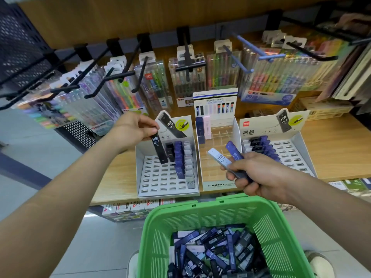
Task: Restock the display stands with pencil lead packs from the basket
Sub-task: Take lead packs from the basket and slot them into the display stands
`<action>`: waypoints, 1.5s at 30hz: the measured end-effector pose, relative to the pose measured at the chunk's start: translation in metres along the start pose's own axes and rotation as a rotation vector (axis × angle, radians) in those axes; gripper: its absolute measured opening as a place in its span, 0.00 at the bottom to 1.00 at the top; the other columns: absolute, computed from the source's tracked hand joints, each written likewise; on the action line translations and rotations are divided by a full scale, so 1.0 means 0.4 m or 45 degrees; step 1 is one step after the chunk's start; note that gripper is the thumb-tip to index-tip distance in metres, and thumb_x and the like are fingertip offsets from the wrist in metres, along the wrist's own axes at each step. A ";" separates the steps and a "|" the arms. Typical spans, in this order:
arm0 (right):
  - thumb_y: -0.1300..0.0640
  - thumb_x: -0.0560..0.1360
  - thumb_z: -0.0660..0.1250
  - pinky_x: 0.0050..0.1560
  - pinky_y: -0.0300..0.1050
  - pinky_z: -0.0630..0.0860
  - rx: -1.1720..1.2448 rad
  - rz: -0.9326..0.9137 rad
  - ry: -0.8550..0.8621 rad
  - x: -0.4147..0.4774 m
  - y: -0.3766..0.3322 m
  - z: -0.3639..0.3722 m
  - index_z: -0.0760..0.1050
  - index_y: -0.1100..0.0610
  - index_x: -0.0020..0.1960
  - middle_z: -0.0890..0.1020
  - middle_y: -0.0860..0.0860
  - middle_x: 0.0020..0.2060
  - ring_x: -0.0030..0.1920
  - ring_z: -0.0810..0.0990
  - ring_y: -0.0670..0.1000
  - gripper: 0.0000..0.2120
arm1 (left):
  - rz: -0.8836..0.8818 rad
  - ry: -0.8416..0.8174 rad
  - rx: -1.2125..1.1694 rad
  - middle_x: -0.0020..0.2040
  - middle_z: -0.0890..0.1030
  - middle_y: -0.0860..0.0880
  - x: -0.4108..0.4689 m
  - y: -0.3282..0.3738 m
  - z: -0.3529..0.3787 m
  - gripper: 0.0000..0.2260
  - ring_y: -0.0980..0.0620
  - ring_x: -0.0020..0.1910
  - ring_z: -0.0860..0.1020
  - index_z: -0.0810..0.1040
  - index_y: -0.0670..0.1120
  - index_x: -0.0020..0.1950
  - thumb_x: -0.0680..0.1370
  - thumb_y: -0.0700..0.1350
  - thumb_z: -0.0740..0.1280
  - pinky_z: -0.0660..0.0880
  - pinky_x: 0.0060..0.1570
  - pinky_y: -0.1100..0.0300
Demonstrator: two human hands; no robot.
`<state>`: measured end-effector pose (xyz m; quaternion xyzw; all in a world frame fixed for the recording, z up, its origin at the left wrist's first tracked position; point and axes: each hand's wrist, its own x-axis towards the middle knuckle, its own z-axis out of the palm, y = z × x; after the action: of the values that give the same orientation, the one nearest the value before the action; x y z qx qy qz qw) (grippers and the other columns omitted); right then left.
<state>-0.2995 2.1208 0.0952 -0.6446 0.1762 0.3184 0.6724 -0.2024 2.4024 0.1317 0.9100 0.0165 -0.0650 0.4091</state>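
Wooden shelf point(115, 177) holds the left display stand point(168, 194), where the left hand point(131, 130) pinches a black pack point(159, 148) near-upright, tip over an empty slot; right hand point(259, 175) grips spare packs point(220, 158)

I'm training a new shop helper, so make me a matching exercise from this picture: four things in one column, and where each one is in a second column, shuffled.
Things:
1. black pack
2. white pack
3. basket
4. MONO stand

Places:
A. between the left stand and the right stand
B. in the left hand
C. in the right hand
D. nearest the camera, below the shelf

Pairs: 1-B, 2-C, 3-D, 4-A
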 end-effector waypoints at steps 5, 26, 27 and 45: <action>0.62 0.81 0.62 0.18 0.34 0.58 -0.027 -0.030 0.036 0.005 0.004 0.010 0.75 0.62 0.56 0.76 0.52 0.31 0.24 0.66 0.45 0.06 | 0.014 0.067 0.249 0.42 0.84 0.48 0.006 -0.075 0.026 0.04 0.53 0.41 0.82 0.85 0.44 0.46 0.73 0.38 0.73 0.79 0.47 0.62; 0.62 0.81 0.63 0.19 0.34 0.59 -0.028 -0.066 -0.039 0.012 0.012 0.021 0.76 0.61 0.55 0.78 0.51 0.32 0.26 0.68 0.45 0.06 | 0.245 0.089 0.478 0.41 0.81 0.53 -0.008 -0.133 0.130 0.07 0.51 0.44 0.79 0.78 0.51 0.45 0.72 0.45 0.75 0.78 0.49 0.53; 0.62 0.81 0.62 0.19 0.34 0.59 -0.030 -0.065 -0.041 0.011 0.012 0.021 0.76 0.61 0.55 0.78 0.51 0.32 0.26 0.68 0.45 0.06 | 0.261 0.085 0.480 0.41 0.81 0.52 -0.010 -0.130 0.133 0.07 0.51 0.44 0.80 0.77 0.51 0.44 0.72 0.45 0.75 0.78 0.49 0.52; 0.62 0.81 0.62 0.19 0.34 0.59 -0.015 -0.071 -0.060 0.012 0.015 0.018 0.77 0.60 0.53 0.78 0.51 0.31 0.25 0.68 0.45 0.05 | 0.298 0.225 0.307 0.36 0.79 0.57 -0.002 -0.142 0.166 0.06 0.54 0.40 0.79 0.80 0.51 0.40 0.71 0.43 0.76 0.77 0.45 0.57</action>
<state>-0.3012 2.1284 0.0885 -0.6455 0.1403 0.3156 0.6812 -0.2150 2.3908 0.0460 0.9504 -0.0615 0.0616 0.2987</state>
